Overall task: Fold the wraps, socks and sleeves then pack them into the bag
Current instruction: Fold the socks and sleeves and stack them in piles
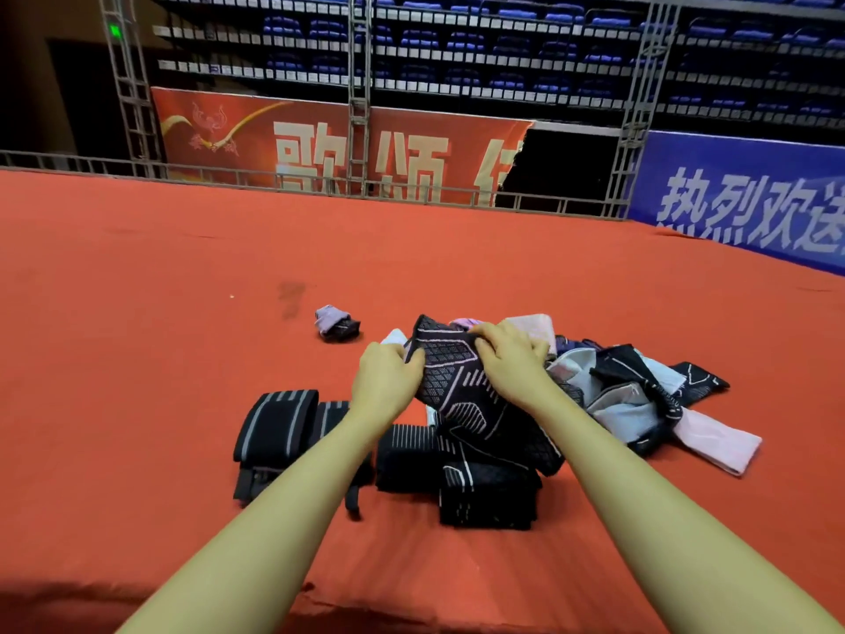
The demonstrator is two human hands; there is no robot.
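The black patterned sleeve (pixel 462 386) lies at frame centre, its long axis running from upper left down to lower right, over folded black wraps (pixel 274 427). The left hand (pixel 386 377) pinches its upper-left edge; the right hand (pixel 512 359) grips the top edge. The unfolded pile (pixel 640 395) lies right; no bag shows.

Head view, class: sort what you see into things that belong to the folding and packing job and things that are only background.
Part of the job:
black patterned sleeve, gripped by left hand and right hand
folded striped wraps
unsorted pile
small folded bundle

Only background:
red banner
blue banner
metal railing
blue seats
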